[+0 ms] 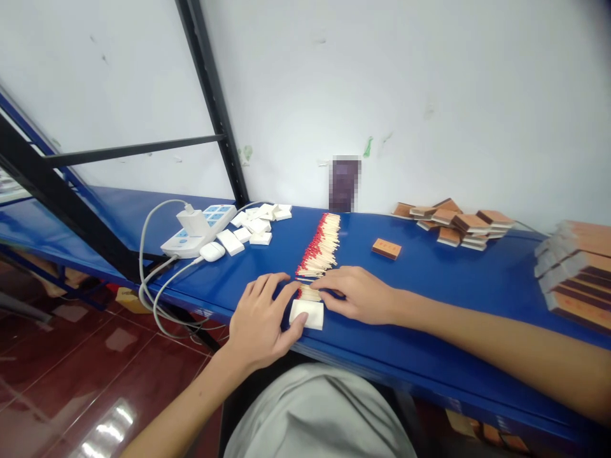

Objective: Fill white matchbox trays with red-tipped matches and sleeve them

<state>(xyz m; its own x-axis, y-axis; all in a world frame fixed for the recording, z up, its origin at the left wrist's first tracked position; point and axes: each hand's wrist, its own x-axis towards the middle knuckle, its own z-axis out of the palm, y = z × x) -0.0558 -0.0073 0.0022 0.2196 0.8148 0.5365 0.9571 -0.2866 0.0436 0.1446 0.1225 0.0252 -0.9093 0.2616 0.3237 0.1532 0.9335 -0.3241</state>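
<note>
Blue bench (429, 270): left hand (260, 321) spread, thumb on white tray (312, 316); right hand (360, 296) touches matches (321, 253) beyond it, grip unclear, seemingly gathering; next needs level pressure.

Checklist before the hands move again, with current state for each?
1. Left hand at the white tray: ok, thumb is at it, fingers spread.
2. Right hand at the matches: ok, fingertips are at the near end of the row.
3. Right-hand grip closed on a match: cannot tell, the contact is too small to make out.
4. Match heads facing one way: ok, the red heads lie along the row's left side.
5. Row straight: not ok, it slants and its edges are uneven.
6. White cables clear of both hands: ok, they lie apart, left of the left hand.
</note>
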